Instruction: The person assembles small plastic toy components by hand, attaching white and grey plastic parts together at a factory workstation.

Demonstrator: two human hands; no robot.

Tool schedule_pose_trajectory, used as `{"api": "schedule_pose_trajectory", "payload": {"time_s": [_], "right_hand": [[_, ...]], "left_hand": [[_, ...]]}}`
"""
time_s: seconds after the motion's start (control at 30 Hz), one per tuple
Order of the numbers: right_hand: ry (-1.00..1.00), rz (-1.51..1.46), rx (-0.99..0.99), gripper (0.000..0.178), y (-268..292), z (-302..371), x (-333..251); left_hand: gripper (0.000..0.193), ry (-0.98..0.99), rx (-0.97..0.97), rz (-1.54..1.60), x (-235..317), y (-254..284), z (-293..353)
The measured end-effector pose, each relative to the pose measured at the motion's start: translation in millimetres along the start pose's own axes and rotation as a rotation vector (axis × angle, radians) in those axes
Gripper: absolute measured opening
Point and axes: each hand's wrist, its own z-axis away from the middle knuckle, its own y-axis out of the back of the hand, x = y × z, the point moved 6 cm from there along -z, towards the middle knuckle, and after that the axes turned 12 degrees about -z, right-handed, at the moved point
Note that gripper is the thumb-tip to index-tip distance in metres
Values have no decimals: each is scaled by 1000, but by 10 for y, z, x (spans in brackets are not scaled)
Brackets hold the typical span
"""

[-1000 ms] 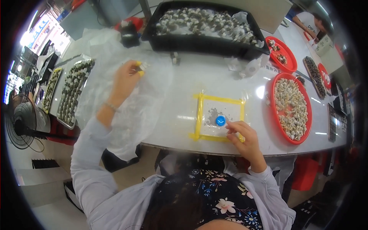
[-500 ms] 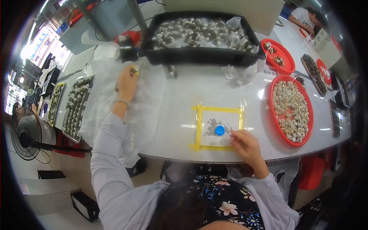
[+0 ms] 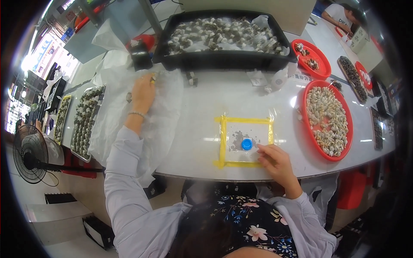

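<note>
My left hand (image 3: 143, 95) rests over thin white sheeting (image 3: 165, 101) at the left of the table. Its fingers are pinched together, with a bit of yellow at the tips; what they hold is mostly hidden. Beside its wrist side lies a small pale-brown piece (image 3: 129, 97). My right hand (image 3: 277, 162) hovers at the right edge of a square marked in yellow tape (image 3: 223, 142), fingers loosely curled and apart, with nothing visible between them. Just left of its fingertips, inside the square, stands a round blue cap (image 3: 246, 144) among dark wet-looking spots.
A black tray (image 3: 215, 62) of dark-and-white pieces stands at the back. Red round trays (image 3: 306, 124) with small shell-like pieces are on the right. At the left sits a metal tray (image 3: 81, 155) with rows of pieces. A fan (image 3: 29, 148) stands far left; another person (image 3: 340, 16) sits back right.
My left hand has shifted slightly, and the dark-and-white piece seen at its fingertips before is now mostly hidden. My right hand has barely moved. The view has tilted a little.
</note>
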Motion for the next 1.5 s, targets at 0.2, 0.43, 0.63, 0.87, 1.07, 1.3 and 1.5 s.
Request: {"api": "schedule_pose_trajectory", "payload": {"time_s": [0.2,0.43,0.63,0.87,1.07,1.3,1.5], "right_hand": [[-8,-5,12,35,5,-4,-10],[-7,-17,6,34,3,-22,-10],[-24,-28,31,34,88,-38,-22],[2,164,104,33,441,0,-116],[6,534,373,26,1481,4,-250],[-124,575,279,25,1952,-469,205],[-108,797,157,23,1793,-742,503]], "left_hand": [[28,-30,-34,73,59,-7,-14],[30,-8,17,53,114,236,14],[30,-389,71,264,899,430,145],[23,-500,-77,89,1306,-153,-50],[20,-498,-93,118,1342,-230,-43],[26,-472,-182,318,1459,25,49],[29,-111,-469,1077,1568,447,367]]}}
